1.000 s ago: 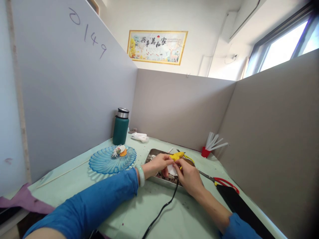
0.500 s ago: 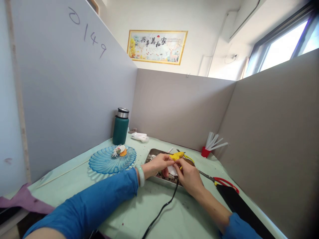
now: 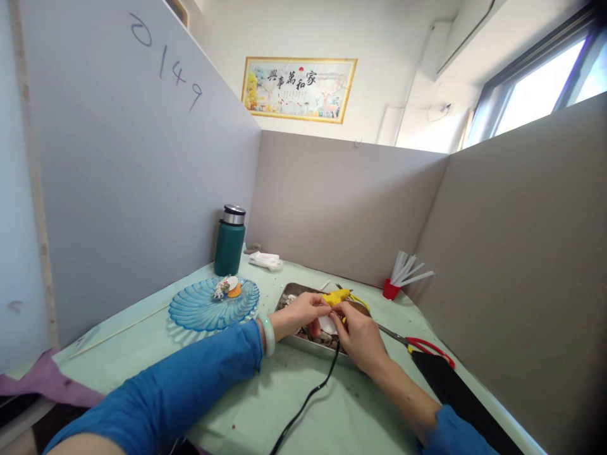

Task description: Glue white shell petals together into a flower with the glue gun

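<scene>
Over a metal tray (image 3: pixel 310 347) my two hands meet, fingertips almost touching. My left hand (image 3: pixel 303 313) is closed in a pinch, a pale bangle at its wrist. From the other side my right hand (image 3: pixel 360 333) pinches too. Between and just below the fingers shows a small white piece (image 3: pixel 327 325); its full shape is hidden, and I cannot tell which hand bears it. A yellow glue gun (image 3: pixel 336 296) lies behind the fingertips in the tray, partly covered by them. Its black cord (image 3: pixel 308 399) seems to run from the tray toward me.
Left of the tray sits a blue scalloped plate (image 3: pixel 190 309) with small orange and white pieces. Behind it stands a green bottle (image 3: pixel 229 246). Red-handled scissors (image 3: pixel 429 349) and a black strip (image 3: pixel 455 392) lie right; a red cup (image 3: pixel 391 289) holds white sticks. Grey partitions (image 3: pixel 346 202) enclose the table.
</scene>
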Demonstrator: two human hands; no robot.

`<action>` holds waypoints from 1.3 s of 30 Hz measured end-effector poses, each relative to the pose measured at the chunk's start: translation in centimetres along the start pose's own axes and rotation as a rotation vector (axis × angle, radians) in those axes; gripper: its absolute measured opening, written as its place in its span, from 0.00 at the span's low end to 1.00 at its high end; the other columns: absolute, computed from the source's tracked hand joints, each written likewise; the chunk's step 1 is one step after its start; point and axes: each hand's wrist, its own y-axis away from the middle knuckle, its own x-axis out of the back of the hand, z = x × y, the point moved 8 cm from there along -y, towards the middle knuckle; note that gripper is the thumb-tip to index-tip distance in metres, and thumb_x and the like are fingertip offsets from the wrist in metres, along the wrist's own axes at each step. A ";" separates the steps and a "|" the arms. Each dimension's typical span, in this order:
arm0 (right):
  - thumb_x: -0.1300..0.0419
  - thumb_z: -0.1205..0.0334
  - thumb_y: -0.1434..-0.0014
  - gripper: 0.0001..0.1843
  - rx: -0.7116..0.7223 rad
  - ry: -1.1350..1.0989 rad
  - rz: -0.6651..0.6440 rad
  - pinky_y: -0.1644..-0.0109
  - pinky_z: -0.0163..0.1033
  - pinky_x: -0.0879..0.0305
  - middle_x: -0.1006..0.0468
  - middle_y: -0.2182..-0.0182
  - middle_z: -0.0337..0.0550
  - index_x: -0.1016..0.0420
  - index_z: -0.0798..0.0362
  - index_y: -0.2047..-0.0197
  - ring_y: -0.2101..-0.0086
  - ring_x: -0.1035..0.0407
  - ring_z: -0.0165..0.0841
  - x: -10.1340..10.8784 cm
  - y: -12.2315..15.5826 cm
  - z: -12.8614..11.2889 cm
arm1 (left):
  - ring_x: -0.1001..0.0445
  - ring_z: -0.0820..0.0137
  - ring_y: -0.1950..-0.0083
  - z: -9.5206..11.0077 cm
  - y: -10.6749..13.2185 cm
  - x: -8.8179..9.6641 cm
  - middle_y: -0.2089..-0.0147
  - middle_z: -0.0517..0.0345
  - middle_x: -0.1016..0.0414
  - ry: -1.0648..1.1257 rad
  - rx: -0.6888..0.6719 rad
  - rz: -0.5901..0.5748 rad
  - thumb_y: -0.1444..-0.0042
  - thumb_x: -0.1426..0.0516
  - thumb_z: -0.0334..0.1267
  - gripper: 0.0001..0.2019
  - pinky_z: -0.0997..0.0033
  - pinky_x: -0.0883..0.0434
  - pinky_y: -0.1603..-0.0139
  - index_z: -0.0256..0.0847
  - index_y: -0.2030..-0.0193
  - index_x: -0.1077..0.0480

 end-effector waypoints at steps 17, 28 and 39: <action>0.54 0.57 0.40 0.12 -0.015 -0.013 -0.007 0.69 0.32 0.45 0.27 0.71 0.40 0.32 0.51 0.64 0.70 0.33 0.30 -0.1 0.0 0.1 | 0.35 0.74 0.86 0.2 -0.1 -0.1 0.87 0.63 0.36 0.014 -0.026 -0.007 0.52 0.45 0.50 0.20 0.78 0.36 0.85 0.34 0.62 0.35; 0.53 0.57 0.40 0.10 -0.014 -0.013 -0.018 0.68 0.31 0.45 0.27 0.71 0.39 0.33 0.51 0.64 0.70 0.34 0.30 -0.1 0.0 0.1 | 0.34 0.74 0.86 -0.1 -0.1 0.0 0.87 0.63 0.36 0.011 -0.002 0.000 0.53 0.45 0.51 0.21 0.78 0.36 0.84 0.33 0.61 0.35; 0.53 0.58 0.40 0.10 -0.007 -0.009 -0.026 0.68 0.32 0.45 0.27 0.71 0.39 0.32 0.51 0.64 0.71 0.34 0.31 -0.4 0.0 0.2 | 0.34 0.73 0.86 -0.6 -0.2 0.1 0.87 0.62 0.35 -0.019 0.018 0.004 0.52 0.46 0.51 0.21 0.78 0.36 0.84 0.33 0.60 0.35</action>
